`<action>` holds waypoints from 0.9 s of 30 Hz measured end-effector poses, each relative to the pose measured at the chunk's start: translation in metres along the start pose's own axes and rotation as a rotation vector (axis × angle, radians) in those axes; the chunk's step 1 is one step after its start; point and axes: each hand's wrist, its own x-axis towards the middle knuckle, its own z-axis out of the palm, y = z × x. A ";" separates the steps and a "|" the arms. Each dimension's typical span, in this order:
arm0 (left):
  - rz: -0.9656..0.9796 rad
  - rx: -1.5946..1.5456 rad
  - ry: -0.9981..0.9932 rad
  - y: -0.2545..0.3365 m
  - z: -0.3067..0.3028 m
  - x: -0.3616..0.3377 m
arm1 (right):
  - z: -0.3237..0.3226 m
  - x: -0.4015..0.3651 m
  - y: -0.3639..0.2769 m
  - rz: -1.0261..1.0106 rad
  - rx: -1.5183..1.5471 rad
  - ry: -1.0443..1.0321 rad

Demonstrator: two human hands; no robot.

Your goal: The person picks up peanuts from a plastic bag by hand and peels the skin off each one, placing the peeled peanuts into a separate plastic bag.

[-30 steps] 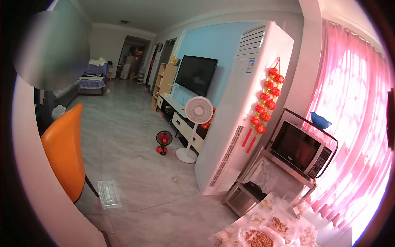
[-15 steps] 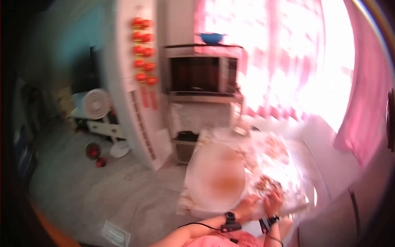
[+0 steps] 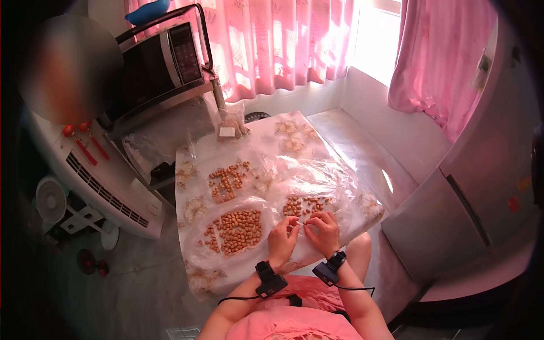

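Brown nuts (image 3: 241, 229) lie by left hand (image 3: 282, 238) and right hand (image 3: 323, 231), both curled, touching.

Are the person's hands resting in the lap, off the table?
No: the left hand and right hand are over the table, fingertips together beside a pile of nuts.

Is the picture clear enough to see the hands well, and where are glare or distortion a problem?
Head view, centre: left hand and right hand sharp, evenly lit. Head view, top: window blown out white; glare streaks the plastic sheet. Head view, edges: fisheye bending, dark corners, a blurred patch upper left.
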 end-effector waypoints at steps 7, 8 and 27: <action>0.058 0.059 0.032 0.001 -0.001 0.002 | -0.004 0.004 -0.007 -0.043 -0.033 -0.025; 0.088 0.084 0.042 0.003 -0.002 0.001 | -0.005 0.004 -0.008 -0.051 -0.036 -0.026; 0.011 -0.019 0.006 0.004 -0.004 0.002 | -0.005 0.007 -0.009 -0.014 0.007 0.042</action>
